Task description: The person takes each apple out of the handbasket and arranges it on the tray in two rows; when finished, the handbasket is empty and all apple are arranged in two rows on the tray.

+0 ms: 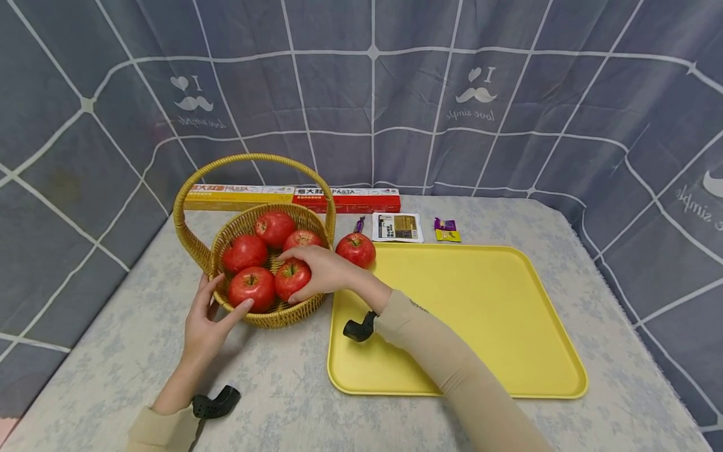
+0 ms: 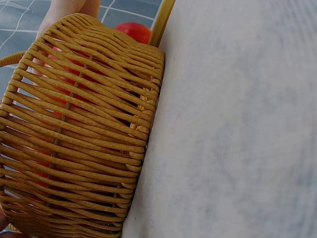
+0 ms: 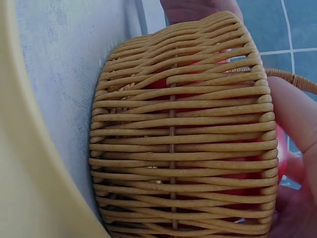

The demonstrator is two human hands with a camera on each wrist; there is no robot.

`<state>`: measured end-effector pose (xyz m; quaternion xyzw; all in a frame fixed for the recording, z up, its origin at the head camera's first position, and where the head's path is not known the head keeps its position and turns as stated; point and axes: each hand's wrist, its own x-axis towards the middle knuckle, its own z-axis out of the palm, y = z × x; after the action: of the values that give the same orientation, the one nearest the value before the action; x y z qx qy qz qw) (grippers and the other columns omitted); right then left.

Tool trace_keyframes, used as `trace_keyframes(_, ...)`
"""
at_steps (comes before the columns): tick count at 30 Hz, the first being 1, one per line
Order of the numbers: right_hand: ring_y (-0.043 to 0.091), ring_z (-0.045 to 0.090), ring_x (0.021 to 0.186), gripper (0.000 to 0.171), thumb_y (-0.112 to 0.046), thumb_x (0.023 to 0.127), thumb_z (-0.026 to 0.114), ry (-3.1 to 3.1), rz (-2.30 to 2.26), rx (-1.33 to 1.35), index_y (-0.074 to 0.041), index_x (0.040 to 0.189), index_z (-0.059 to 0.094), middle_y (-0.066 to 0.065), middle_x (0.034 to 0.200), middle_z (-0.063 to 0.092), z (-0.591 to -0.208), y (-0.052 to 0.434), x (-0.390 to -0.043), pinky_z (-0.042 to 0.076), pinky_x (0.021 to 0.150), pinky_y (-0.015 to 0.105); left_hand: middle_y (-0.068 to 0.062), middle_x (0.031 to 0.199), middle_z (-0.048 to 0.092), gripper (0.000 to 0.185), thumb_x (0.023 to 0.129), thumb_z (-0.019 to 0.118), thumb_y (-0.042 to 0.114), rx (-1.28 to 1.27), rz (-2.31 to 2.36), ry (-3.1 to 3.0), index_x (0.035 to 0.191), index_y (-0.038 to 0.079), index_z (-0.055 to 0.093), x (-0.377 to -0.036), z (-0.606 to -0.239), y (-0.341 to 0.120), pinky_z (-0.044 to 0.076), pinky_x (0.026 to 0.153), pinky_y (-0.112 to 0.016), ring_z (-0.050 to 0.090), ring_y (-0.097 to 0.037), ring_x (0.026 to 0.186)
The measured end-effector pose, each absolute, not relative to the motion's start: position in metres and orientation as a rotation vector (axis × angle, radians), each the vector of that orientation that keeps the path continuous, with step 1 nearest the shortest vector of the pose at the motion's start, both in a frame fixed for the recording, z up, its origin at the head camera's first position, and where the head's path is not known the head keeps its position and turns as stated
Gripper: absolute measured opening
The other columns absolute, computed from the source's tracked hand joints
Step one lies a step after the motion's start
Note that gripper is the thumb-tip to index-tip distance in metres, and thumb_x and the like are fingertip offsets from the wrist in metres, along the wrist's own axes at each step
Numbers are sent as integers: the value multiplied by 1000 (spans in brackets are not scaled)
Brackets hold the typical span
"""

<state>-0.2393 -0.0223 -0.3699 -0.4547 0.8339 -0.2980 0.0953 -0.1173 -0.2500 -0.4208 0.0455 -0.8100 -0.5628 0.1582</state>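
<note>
Tomato (image 1: 292, 278) lay at near right of wicker basket (image 1: 282, 314), among four other tomatoes. Right hand (image 1: 322, 270) curled over it, fingers wrapped round. Left hand (image 1: 206, 317) rested on basket's near left wall, fingers fairly straight, thumb against rim. Basket stood on bench (image 1: 271, 389), just left of yellow tray (image 1: 469, 314). Sixth tomato (image 1: 356, 249) sat at tray's far left corner. Pasta boxes (image 1: 294, 198) lay along far edge.

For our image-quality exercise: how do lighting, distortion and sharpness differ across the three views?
Head view: even light, soft shadows, curtain lines bowed by the wide lens. Left wrist view: basket sharp, the tablecloth pale and washed out. Right wrist view: the tray edge blurred.
</note>
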Motion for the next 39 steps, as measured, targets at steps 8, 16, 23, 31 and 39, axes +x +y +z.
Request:
trace_keyframes(8, 10, 41, 121, 71, -38, 69, 82, 2502, -1202, -1230, -20, 131, 51, -7, 132, 48, -364, -8, -233, 44, 93, 29, 1, 156, 9, 73, 82, 72, 8, 133, -1605, -2307, 144, 5, 34, -117, -419, -249, 30, 97, -8, 17, -18, 141)
trace_keyframes(16, 14, 47, 118, 69, -24, 67, 85, 2409, -1578, -1170, -18, 129, 55, -3, 133, 47, -346, 40, -223, 48, 90, 34, 0, 156, 8, 74, 81, 72, 6, 145, -1617, -2315, 145, 4, 33, -118, -420, -249, 30, 96, -6, 15, -18, 141)
trace_keyframes(23, 20, 47, 119, 67, -9, 67, 84, 2436, -1731, -1150, -8, 128, 55, 4, 133, 49, -341, 97, -227, 47, 93, 38, 0, 156, 9, 74, 81, 73, 4, 158, -1635, -2301, 144, 3, 34, -118, -421, -250, 30, 96, -6, 16, -19, 141)
trace_keyframes(31, 32, 43, 121, 67, -3, 71, 81, 2575, -1694, -843, 0, 130, 50, 15, 135, 44, -341, 145, -230, 41, 98, 49, 0, 156, 8, 73, 81, 72, 5, 155, -1636, -2299, 144, 3, 34, -117, -422, -250, 30, 96, -6, 16, -19, 141)
trace_keyframes(39, 32, 42, 120, 69, -9, 70, 82, 2648, -1668, -605, -7, 131, 50, 11, 135, 44, -381, 181, -255, 40, 98, 50, 0, 156, 9, 73, 81, 72, 5, 164, -1639, -2298, 144, 3, 34, -118, -421, -249, 30, 96, -6, 16, -19, 141)
